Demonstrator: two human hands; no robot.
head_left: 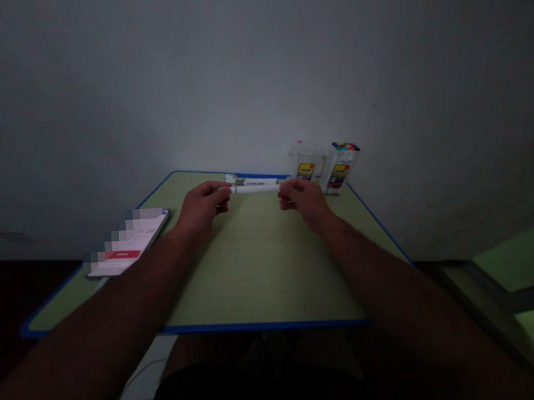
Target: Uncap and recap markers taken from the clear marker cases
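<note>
A white marker pen point(255, 188) is held level above the far part of a green table point(253, 267). My left hand point(200, 207) pinches its left end with closed fingers. My right hand point(304, 199) grips its right end the same way. Just behind the pen, one or two more white pens point(252, 180) lie on the table near its far edge. Both forearms reach out from the bottom of the view.
Two clear marker boxes stand at the table's far right corner: one point(307, 163) nearly bare, one point(341, 166) full of coloured-capped markers. A phone point(129, 244) with a lit screen lies at the left edge. A pale wall rises behind. Green flooring shows at right.
</note>
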